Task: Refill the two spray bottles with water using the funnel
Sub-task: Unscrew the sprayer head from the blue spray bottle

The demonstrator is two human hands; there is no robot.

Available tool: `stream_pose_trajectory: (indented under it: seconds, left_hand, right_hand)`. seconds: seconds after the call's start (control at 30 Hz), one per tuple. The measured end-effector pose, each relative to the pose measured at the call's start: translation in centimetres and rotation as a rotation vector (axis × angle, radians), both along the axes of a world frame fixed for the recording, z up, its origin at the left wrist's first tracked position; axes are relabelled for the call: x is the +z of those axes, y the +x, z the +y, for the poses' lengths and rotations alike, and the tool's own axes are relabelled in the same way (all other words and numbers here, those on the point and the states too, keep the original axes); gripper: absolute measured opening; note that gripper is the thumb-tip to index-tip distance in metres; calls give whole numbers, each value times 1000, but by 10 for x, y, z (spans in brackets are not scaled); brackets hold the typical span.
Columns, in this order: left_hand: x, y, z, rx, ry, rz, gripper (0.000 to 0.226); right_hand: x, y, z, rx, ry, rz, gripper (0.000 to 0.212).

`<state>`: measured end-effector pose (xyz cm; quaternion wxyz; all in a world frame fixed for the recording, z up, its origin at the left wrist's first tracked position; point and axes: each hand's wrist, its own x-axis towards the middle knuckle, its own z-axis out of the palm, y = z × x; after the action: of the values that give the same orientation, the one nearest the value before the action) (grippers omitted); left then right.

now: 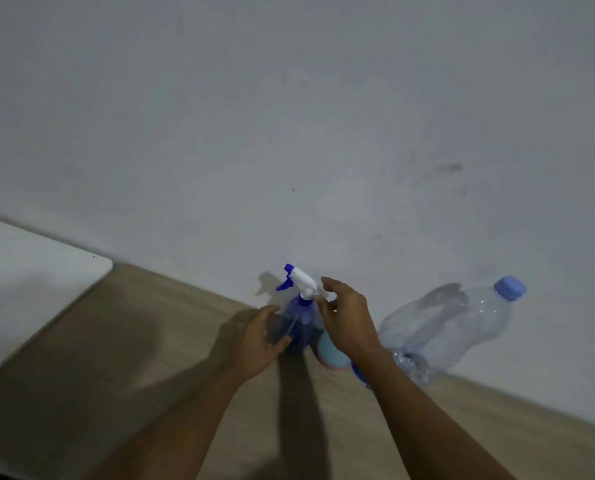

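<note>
Two hands up at the far edge of the wooden table (143, 341), tight against the wall (289, 116). The left hand (254, 344) curls around the lower body of the blue sprayer (301, 327), fingers and thumb wrapped onto its near-left side. That reads as a steadying hold, keeping the bottle upright and stopping it from turning. The right hand (344, 320) sits at the neck, just right of the white and blue trigger head (298, 280), fingers partly spread and bent toward the collar. Whether they actually pinch it I cannot tell; the frame is soft there. My guess is that the head is about to be unscrewed, since it is on and nothing can go in until it comes off.

Just under the right wrist, a pale blue rounded thing with a pink rim (330, 353), near the sprayer's right side. It may be the second spray bottle or the funnel; mostly hidden, so no call. A sliver of darker blue (360, 375) peeks out beneath the forearm, unidentified.

Further right, the big clear water bottle (452, 327) stands capped in light blue, parked within reach as the water source. Filling not yet started, by the look of it.
</note>
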<state>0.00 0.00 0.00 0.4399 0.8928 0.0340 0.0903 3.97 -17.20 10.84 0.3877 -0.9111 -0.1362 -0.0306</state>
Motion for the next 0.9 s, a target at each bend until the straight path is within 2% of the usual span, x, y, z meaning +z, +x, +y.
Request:
stream_pose_trajectory:
  seconds: [0.13,0.23,0.4,0.6,0.9]
  left_hand:
    - [-11,12,2,-38,-45,35,55]
    - [-16,13,-1,-20,-34,-20,52]
    - [-23,1,-6,-10,-194,-36,52]
    - [0,-47,-13,-79,-252,-77,57]
    - [110,-142,-51,-225,-427,-218,68]
  right_hand:
    - [-7,12,4,-2,-75,-14,18]
    - [-16,14,7,13,-82,-38,13]
    - [-11,3,6,4,-50,-50,13]
    - [27,-22,-16,-15,119,-9,16]
    - [138,-100,-67,-38,432,66,14]
